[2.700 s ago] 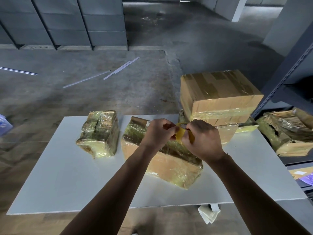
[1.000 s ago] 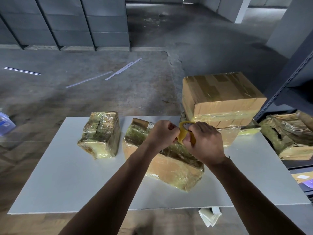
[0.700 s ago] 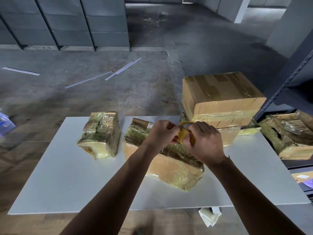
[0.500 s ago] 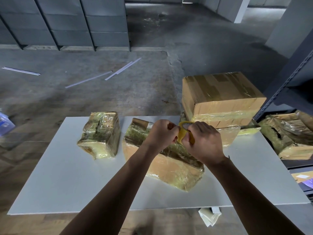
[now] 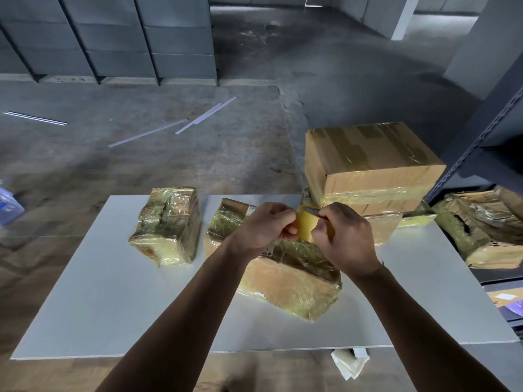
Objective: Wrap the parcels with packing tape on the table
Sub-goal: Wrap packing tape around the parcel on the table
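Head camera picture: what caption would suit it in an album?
Left hand and right hand hold a yellow tape roll over a wrapped parcel on the white table.

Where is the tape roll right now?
In the head view, right of centre, the tape roll is held between the left hand and right hand, above the middle parcel.
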Tool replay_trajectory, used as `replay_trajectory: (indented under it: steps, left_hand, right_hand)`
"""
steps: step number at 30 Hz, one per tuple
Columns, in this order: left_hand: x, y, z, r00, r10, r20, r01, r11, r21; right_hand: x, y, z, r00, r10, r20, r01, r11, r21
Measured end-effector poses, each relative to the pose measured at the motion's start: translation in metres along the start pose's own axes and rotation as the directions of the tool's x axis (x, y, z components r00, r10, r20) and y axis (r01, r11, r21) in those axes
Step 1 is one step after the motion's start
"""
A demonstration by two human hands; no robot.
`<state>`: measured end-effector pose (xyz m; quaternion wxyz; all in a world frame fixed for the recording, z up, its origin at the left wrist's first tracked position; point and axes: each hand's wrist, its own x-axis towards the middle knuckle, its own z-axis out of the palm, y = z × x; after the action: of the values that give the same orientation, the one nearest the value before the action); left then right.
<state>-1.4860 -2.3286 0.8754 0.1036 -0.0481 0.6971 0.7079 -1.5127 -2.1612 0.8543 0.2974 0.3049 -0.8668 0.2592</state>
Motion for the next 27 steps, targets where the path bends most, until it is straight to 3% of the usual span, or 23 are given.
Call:
replay_trajectory:
  steps: [4,11,13,15,17,19,27]
  left_hand:
    - [-0.002,0.000,-0.006,0.994,0.003,0.110,0.013,0.990,-0.139]
    - [-0.001,-0.001,-0.011,0.993,-0.054,0.104,0.086,0.938,-0.336]
    - [0.001,-0.002,-0.010,0.996,-0.069,0.054,0.080,0.962,-0.260]
    - [0.002,-0.004,-0.006,1.000,0.007,0.011,-0.008,0.999,0.044]
    - [0.004,-0.005,-0.002,0.996,0.071,-0.048,-0.056,0.963,0.263]
    - [0.004,-0.005,-0.001,0.992,0.076,-0.102,-0.046,0.962,0.268]
    - [0.000,-0.005,-0.003,0.997,0.045,-0.055,-0.034,0.981,0.191]
  right_hand:
    - [0.001,0.002,-0.002,0.999,0.037,0.034,-0.038,0.999,0.038]
    - [0.005,0.001,-0.002,0.998,0.016,0.058,-0.016,1.000,0.007]
    - [0.006,0.000,-0.002,0.998,0.010,0.062,-0.009,1.000,-0.015]
    - [0.006,0.000,-0.001,0.998,-0.003,0.068,0.006,0.999,-0.039]
    - [0.006,0.000,0.000,0.997,-0.013,0.076,0.017,0.999,-0.051]
    - [0.005,0.000,0.000,0.997,-0.012,0.080,0.016,0.999,-0.045]
    - [0.001,-0.001,-0.002,0.995,-0.043,0.094,0.050,0.996,-0.073]
